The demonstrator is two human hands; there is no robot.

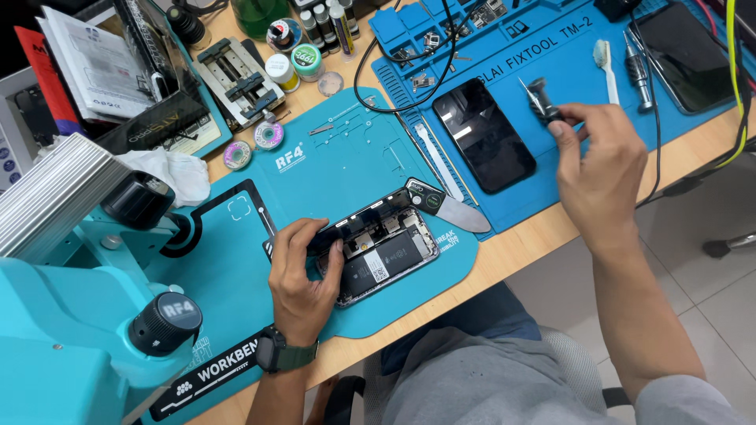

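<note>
An opened phone [386,256] with its black battery and inner parts showing lies on the teal work mat [346,157]. My left hand [303,279] rests on its left end, fingers curled over the edge and gripping it. Out over the blue silicone mat [551,63], my right hand [602,161] pinches black-handled tweezers [539,101], tips pointing up and left. A separate black phone screen [484,134] lies just left of that hand. A metal pry blade [449,206] sits beside the opened phone's top right corner.
A teal microscope [79,299] fills the near left. A metal clamp jig [240,79], small jars [293,63], solder wire spools [252,145] and a white cloth [169,169] lie behind. A toothbrush [606,69], screwdriver [639,67], dark tablet [689,51] and black cable [441,63] sit on the blue mat.
</note>
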